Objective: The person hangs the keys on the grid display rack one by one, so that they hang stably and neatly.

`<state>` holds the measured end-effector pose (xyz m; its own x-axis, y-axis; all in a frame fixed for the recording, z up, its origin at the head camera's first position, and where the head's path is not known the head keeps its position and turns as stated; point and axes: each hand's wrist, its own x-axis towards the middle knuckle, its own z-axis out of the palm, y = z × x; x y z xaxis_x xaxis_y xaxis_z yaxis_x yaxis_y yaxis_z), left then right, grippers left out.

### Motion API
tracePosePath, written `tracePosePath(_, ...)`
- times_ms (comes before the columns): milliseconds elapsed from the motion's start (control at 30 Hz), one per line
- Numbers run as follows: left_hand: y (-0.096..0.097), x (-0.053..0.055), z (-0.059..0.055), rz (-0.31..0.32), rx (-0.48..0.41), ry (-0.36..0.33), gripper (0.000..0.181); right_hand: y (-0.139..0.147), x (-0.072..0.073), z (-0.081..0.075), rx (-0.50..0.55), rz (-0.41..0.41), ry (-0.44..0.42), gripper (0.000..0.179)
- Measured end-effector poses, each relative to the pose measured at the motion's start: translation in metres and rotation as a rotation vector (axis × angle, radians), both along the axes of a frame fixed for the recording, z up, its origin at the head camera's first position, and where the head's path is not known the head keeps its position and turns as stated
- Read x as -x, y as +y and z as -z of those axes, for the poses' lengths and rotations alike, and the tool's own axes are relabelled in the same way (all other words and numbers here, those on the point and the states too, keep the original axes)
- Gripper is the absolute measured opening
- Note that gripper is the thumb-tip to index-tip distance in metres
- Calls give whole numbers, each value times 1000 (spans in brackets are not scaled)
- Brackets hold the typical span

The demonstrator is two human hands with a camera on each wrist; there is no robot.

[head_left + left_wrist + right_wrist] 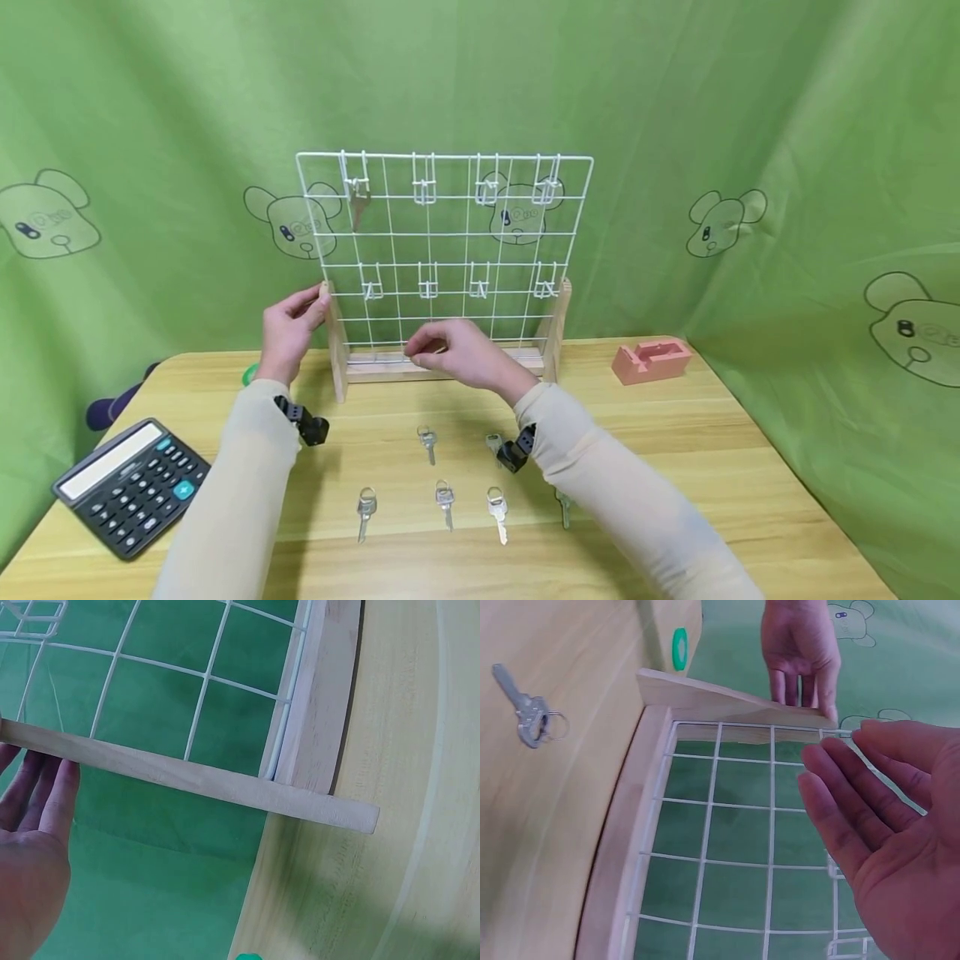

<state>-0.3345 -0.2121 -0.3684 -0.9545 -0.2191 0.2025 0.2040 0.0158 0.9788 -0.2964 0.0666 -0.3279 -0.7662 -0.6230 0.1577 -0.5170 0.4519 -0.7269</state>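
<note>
My left hand [288, 333] grips the left wooden upright [335, 346] of a white wire grid rack [448, 235], thumb on one face and fingers on the other. In front of the rack's lower part hovers my right hand [461, 354], its fingers loosely bent; in the right wrist view no object shows between them. A key [358, 204] hangs from the upper-left hook. More hooks [424, 192] line the grid in two rows. Several keys with rings lie on the table, among them one key [427, 443] nearest the rack and another key [498, 512] farther forward.
A black calculator [131, 487] lies at the table's left. Behind the left hand is a small green round object [250, 374], beside a dark purple item [112, 411] at the edge. A pink tape dispenser-like block [651, 360] sits back right. Green curtain [675, 100] surrounds the table.
</note>
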Motion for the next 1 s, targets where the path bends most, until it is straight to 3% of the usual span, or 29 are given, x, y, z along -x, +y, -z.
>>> tracePosePath(400, 2, 0, 0, -6, -14, -13, 47, 8, -2, 27, -63, -17, -90, 14)
tracePosePath(1000, 1, 1, 0, -2, -16, -14, 47, 11, -3, 62, -85, -19, -151, 18)
